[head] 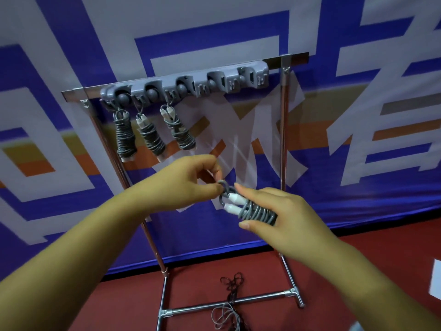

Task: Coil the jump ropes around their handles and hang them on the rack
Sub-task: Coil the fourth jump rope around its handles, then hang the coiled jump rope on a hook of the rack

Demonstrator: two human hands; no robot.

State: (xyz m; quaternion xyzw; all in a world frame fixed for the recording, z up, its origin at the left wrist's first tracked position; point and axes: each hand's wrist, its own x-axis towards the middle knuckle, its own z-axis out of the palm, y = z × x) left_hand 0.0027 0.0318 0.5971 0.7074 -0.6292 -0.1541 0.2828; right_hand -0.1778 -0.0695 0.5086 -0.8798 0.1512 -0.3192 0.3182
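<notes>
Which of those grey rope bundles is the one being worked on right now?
Start at the metal rack with three coiled jump ropes hanging from its grey hook strip. Below them, the fourth bundle lies in the right hand, while the left hand pinches its loop.

Right hand (281, 211) hides far side of coiled rope (256, 211). Loose ropes (229, 306) on floor cut by bottom edge. Both forearms run out of frame. Banner (71, 163) blurred.

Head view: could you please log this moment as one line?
left hand: pinches loop | right hand: holds grey coiled jump rope | grey hook rack: three hung
</notes>
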